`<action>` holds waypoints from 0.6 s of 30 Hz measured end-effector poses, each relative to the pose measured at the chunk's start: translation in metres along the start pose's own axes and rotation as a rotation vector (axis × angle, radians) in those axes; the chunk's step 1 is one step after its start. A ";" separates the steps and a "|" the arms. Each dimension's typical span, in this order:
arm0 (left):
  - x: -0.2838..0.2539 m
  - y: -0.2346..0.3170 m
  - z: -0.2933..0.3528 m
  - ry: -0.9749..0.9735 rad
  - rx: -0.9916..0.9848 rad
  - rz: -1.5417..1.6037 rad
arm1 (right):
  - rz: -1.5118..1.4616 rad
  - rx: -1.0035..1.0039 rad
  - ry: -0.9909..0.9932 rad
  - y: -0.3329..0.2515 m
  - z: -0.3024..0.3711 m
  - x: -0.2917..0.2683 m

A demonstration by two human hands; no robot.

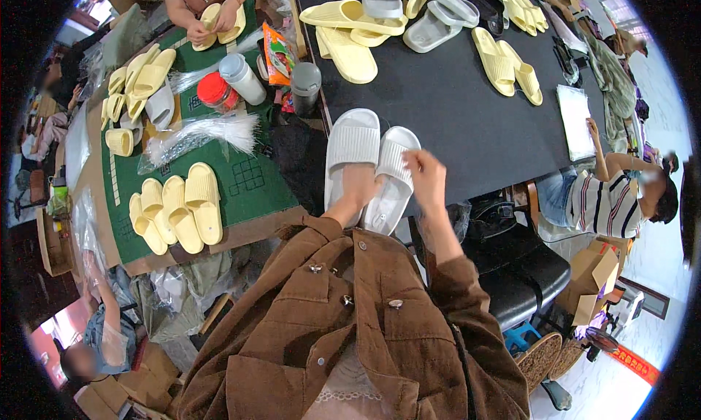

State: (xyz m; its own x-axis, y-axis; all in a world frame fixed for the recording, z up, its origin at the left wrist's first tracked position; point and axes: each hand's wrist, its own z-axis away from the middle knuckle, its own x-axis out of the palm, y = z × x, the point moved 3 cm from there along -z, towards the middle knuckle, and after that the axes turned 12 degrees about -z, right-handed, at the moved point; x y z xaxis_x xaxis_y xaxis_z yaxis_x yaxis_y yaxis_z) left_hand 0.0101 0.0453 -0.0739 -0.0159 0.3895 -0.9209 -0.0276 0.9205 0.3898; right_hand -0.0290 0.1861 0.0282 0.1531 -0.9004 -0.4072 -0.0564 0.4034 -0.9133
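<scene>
A pair of light grey slide slippers is in front of me at the near edge of the black table, toes pointing away. My left hand (358, 183) reaches into the left slipper (353, 132), fingers hidden under its ribbed strap, thumb toward the other shoe. Beside it lies the right slipper (395, 168), slightly tilted. My right hand (428, 173) is at that slipper's outer edge by the strap, fingers curled together in a pinch. Whatever is between those fingers, if anything, is too small to make out.
Yellow slippers (182, 208) stand on a green mat (248, 183) at left, near a bundle of clear plastic strips (212, 135), a red-lidded jar (217, 91) and cups. More yellow and grey slippers (350, 55) lie on the black table (453, 121). A black chair (511, 267) is at right; co-workers sit around.
</scene>
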 end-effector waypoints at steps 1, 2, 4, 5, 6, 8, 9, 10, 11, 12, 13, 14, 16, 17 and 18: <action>-0.002 0.001 -0.001 0.019 0.012 0.006 | -0.014 -0.029 0.041 0.011 -0.019 -0.002; -0.003 0.002 -0.002 0.038 0.028 0.014 | -0.012 -0.036 0.051 0.024 -0.036 -0.001; -0.004 0.004 -0.001 0.027 0.020 0.004 | 0.095 -0.082 0.052 0.043 -0.060 0.009; -0.004 0.004 -0.001 0.022 0.012 -0.001 | 0.201 -0.118 0.046 0.048 -0.067 0.016; -0.005 0.004 -0.002 0.003 0.012 0.021 | 0.308 -0.154 0.041 0.053 -0.072 0.019; -0.005 0.002 -0.001 -0.033 -0.006 0.061 | 0.325 -0.145 -0.108 0.051 -0.077 0.030; -0.006 0.001 -0.002 -0.038 -0.015 0.073 | 0.335 -0.139 -0.180 0.050 -0.079 0.034; -0.006 0.001 -0.001 -0.045 -0.023 0.086 | 0.273 -0.141 -0.195 0.051 -0.081 0.036; -0.007 0.002 -0.001 -0.052 -0.029 0.100 | 0.227 -0.107 -0.199 0.053 -0.083 0.036; -0.007 0.002 -0.002 -0.061 -0.039 0.091 | 0.181 -0.071 -0.201 0.055 -0.085 0.034; -0.006 0.002 -0.002 -0.073 -0.045 0.082 | 0.135 -0.033 -0.202 0.056 -0.086 0.032; -0.006 0.002 -0.002 -0.085 -0.051 0.073 | 0.147 -0.049 -0.202 0.060 -0.088 0.031; -0.006 0.002 -0.003 -0.046 -0.029 0.076 | 0.171 -0.077 -0.197 0.064 -0.091 0.031; -0.006 0.002 -0.003 -0.028 -0.017 0.078 | 0.158 -0.062 -0.179 0.064 -0.090 0.032; -0.005 0.002 -0.002 -0.038 -0.028 0.079 | 0.146 -0.046 -0.161 0.064 -0.089 0.033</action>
State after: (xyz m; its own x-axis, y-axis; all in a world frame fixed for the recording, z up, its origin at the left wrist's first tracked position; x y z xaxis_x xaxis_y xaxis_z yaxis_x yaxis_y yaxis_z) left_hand 0.0082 0.0449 -0.0688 0.0185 0.4625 -0.8864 -0.0556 0.8857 0.4610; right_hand -0.1155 0.1682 -0.0449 0.2951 -0.7942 -0.5311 -0.1341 0.5160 -0.8460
